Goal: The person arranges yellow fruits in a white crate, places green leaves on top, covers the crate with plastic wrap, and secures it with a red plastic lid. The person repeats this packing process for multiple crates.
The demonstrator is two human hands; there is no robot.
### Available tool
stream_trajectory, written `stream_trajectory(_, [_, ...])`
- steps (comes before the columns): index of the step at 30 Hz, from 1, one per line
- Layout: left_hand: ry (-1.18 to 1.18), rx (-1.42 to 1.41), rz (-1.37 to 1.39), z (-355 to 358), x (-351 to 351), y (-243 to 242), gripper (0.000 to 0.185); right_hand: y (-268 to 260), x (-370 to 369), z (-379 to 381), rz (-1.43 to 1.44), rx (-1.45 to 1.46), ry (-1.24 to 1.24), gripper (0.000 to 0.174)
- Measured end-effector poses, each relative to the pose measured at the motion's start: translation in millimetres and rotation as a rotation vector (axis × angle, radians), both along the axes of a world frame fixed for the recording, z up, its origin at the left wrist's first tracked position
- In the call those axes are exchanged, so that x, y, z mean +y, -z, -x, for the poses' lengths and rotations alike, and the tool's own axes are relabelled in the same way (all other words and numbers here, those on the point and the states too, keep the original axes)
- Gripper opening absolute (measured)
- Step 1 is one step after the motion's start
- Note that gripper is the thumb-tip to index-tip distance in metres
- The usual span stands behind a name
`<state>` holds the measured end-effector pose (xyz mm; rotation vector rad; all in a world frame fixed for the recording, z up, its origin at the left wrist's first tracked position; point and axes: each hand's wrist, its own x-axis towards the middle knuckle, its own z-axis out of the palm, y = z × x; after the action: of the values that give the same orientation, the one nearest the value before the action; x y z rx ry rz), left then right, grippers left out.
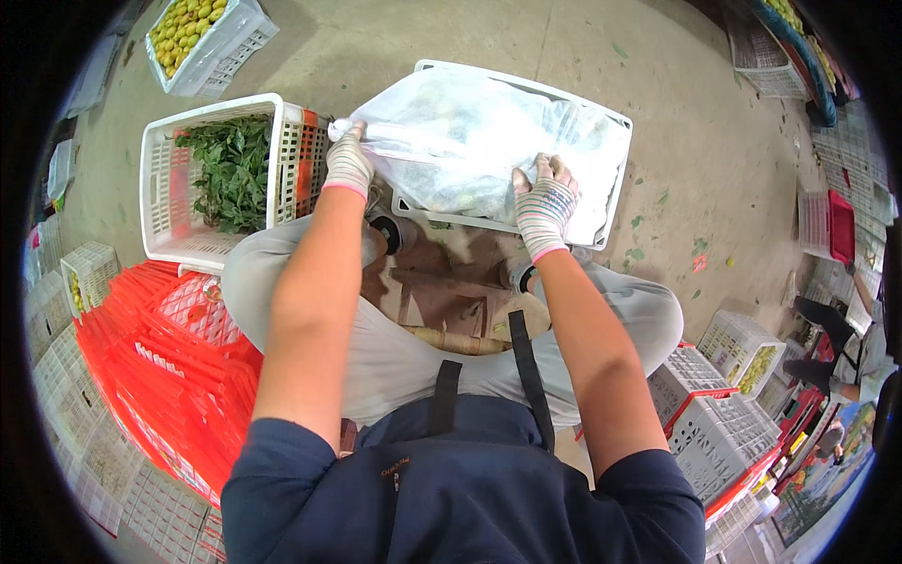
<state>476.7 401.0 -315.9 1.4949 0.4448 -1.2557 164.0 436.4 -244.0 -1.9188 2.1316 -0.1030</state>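
Note:
Before my knees stands a white plastic crate (595, 243), its top covered by a translucent white plastic liner (458, 141). What lies under the liner is blurred. My left hand (349, 162), in a striped knit glove, grips a bunched end of the liner past the crate's left end. My right hand (546, 201), gloved alike, rests on the liner near the crate's close edge with fingers bent; whether it pinches the film is hidden. Just left of my left hand, a white crate (278, 183) with an orange-red band holds leafy green sprigs (236, 173).
Red plastic mesh bags or netting (183, 366) lie piled at my left. A lined crate of yellow-green fruit (187, 42) stands at the far left. Grey crates (719, 437) are stacked at my right, near another person (845, 352). Loose leaves (634, 252) lie on the concrete floor (676, 176).

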Motion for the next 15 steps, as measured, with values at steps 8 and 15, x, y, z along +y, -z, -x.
stream_trajectory(8, [0.074, -0.596, 0.030, 33, -11, -47, 0.034, -17, -14, -22, -0.015, -0.025, 0.219, 0.053])
stream_trajectory(15, [1.366, -1.335, 0.119, 168, 21, -93, 0.044, -8, -10, -19, -0.019, -0.061, 0.222, 0.050])
